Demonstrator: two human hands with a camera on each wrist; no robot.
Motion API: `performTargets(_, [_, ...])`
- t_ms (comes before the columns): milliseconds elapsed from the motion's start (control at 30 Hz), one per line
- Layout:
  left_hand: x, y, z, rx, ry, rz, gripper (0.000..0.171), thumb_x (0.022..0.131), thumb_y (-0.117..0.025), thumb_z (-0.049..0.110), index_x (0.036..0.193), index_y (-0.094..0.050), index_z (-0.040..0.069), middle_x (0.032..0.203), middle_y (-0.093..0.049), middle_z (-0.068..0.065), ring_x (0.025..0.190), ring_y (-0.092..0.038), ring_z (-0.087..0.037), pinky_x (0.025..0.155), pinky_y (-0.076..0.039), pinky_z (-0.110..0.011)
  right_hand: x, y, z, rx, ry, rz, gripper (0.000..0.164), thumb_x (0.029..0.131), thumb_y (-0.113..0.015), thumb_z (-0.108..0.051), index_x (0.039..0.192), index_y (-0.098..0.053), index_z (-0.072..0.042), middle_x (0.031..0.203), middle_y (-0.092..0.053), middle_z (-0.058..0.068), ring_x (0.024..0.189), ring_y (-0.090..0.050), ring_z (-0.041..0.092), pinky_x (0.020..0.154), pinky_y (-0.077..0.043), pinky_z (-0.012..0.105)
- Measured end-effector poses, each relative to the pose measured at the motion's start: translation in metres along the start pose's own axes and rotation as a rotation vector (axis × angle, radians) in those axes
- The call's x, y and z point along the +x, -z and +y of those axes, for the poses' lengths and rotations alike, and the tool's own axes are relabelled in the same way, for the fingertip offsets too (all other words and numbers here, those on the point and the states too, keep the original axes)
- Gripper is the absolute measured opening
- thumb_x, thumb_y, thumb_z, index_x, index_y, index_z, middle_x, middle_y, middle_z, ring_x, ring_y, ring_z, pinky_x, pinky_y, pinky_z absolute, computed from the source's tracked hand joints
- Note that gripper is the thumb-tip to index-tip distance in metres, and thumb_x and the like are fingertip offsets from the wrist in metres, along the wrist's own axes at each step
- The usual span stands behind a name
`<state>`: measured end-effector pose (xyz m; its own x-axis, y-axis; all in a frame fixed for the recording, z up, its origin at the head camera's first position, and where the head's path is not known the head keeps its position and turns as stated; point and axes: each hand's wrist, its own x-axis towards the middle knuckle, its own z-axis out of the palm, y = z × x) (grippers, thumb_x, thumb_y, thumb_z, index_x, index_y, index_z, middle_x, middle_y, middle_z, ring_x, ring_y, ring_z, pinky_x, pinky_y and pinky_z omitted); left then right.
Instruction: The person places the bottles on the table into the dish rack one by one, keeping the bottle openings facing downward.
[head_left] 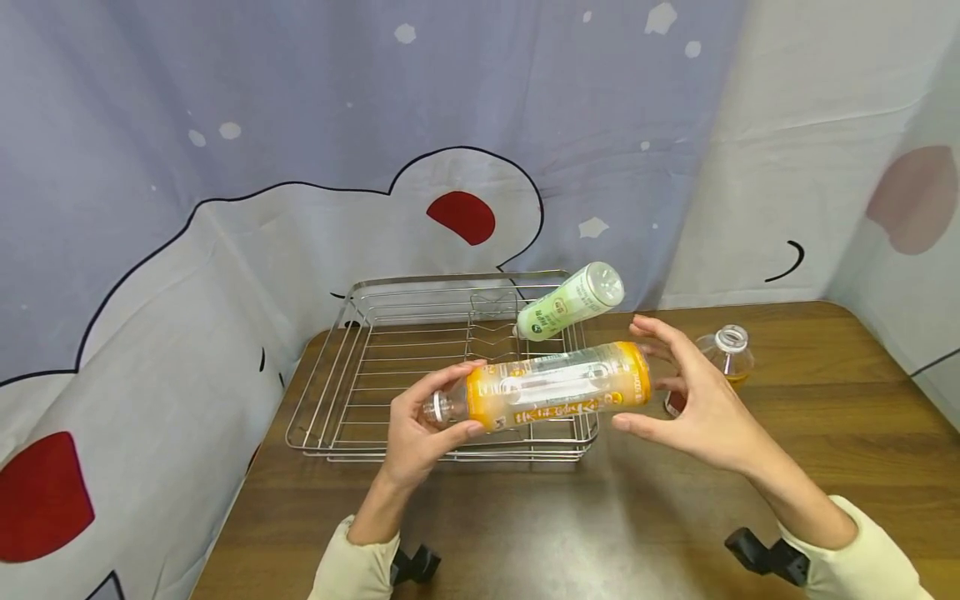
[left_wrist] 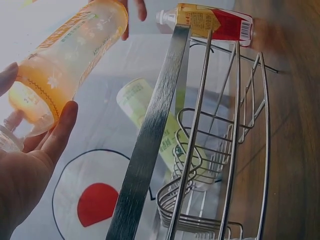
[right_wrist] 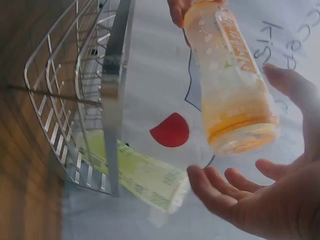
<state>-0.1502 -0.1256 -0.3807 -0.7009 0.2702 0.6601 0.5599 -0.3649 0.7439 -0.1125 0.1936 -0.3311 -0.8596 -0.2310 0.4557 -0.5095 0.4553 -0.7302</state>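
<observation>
An orange-labelled clear plastic bottle [head_left: 558, 385] is held nearly level above the front of the wire rack, its capless neck to the left. My left hand [head_left: 423, 425] grips it around the neck end, thumb in front. My right hand [head_left: 701, 408] is at the bottle's base, fingers spread and loosely bent; in the right wrist view a gap shows between this hand [right_wrist: 265, 195] and the orange bottle [right_wrist: 235, 85]. Behind, a green-labelled bottle [head_left: 566, 304] leans upside down in the rack, base up and tilted to the right.
The metal wire dish rack [head_left: 390, 392] sits on the wooden table [head_left: 825, 433]. To its right stands another capless bottle [head_left: 729, 354], partly behind my right hand, with a red and yellow label in the left wrist view. A patterned curtain [head_left: 337, 100] hangs behind.
</observation>
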Motion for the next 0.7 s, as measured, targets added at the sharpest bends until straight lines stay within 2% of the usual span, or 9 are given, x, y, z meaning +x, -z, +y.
performTargets(100, [0.000, -0.001, 0.000, -0.012, -0.001, -0.003, 0.057, 0.078, -0.083, 0.002, 0.121, -0.053, -0.021, 0.129, -0.062, -0.020, 0.116, -0.059, -0.028, 0.085, -0.055, -0.040, -0.005, -0.003, 0.006, 0.300, -0.062, -0.020, 0.093, 0.075, -0.079, 0.010, 0.152, -0.032, -0.016, 0.146, -0.042, 0.004, 0.127, -0.048, 0.012, 0.085, -0.050, 0.021])
performTargets(167, [0.000, -0.002, 0.000, -0.019, -0.003, -0.008, 0.057, 0.078, -0.083, 0.003, 0.121, -0.054, -0.020, 0.129, -0.061, -0.021, 0.116, -0.059, -0.028, 0.086, -0.055, -0.040, -0.008, -0.007, 0.010, 0.518, -0.074, -0.034, 0.087, 0.079, -0.069, 0.017, 0.151, -0.031, -0.013, 0.146, -0.041, 0.006, 0.126, -0.049, 0.012, 0.087, -0.051, 0.024])
performTargets(267, [0.000, -0.003, -0.001, -0.040, -0.007, -0.021, 0.056, 0.079, -0.082, 0.002, 0.122, -0.054, -0.020, 0.129, -0.061, -0.023, 0.118, -0.059, -0.029, 0.087, -0.055, -0.041, -0.012, -0.015, 0.017, 0.791, -0.076, -0.061, 0.078, 0.084, -0.059, 0.018, 0.150, -0.031, -0.011, 0.146, -0.042, 0.008, 0.123, -0.052, 0.017, 0.090, -0.053, 0.030])
performTargets(333, [0.000, -0.004, -0.003, -0.049, -0.008, -0.030, 0.056, 0.079, -0.082, 0.001, 0.122, -0.054, -0.020, 0.130, -0.060, -0.023, 0.118, -0.058, -0.029, 0.087, -0.055, -0.040, -0.014, -0.019, 0.020, 0.913, -0.081, -0.074, 0.073, 0.087, -0.056, 0.016, 0.150, -0.031, -0.010, 0.147, -0.041, 0.009, 0.120, -0.054, 0.020, 0.091, -0.053, 0.035])
performTargets(467, [-0.001, -0.006, -0.005, -0.058, -0.006, -0.043, 0.056, 0.078, -0.082, -0.001, 0.122, -0.053, -0.021, 0.130, -0.060, -0.022, 0.120, -0.058, -0.030, 0.087, -0.055, -0.040, -0.014, -0.023, 0.024, 1.065, -0.100, -0.087, 0.066, 0.089, -0.052, 0.015, 0.148, -0.032, -0.009, 0.148, -0.040, 0.012, 0.116, -0.057, 0.023, 0.089, -0.055, 0.043])
performTargets(700, [-0.004, -0.005, -0.008, -0.046, -0.004, -0.051, 0.054, 0.078, -0.081, -0.003, 0.122, -0.053, -0.021, 0.130, -0.060, -0.023, 0.119, -0.058, -0.031, 0.087, -0.055, -0.041, -0.015, -0.026, 0.027, 1.154, -0.120, -0.097, 0.061, 0.092, -0.048, 0.014, 0.147, -0.035, -0.009, 0.145, -0.042, 0.012, 0.109, -0.060, 0.023, 0.086, -0.056, 0.043])
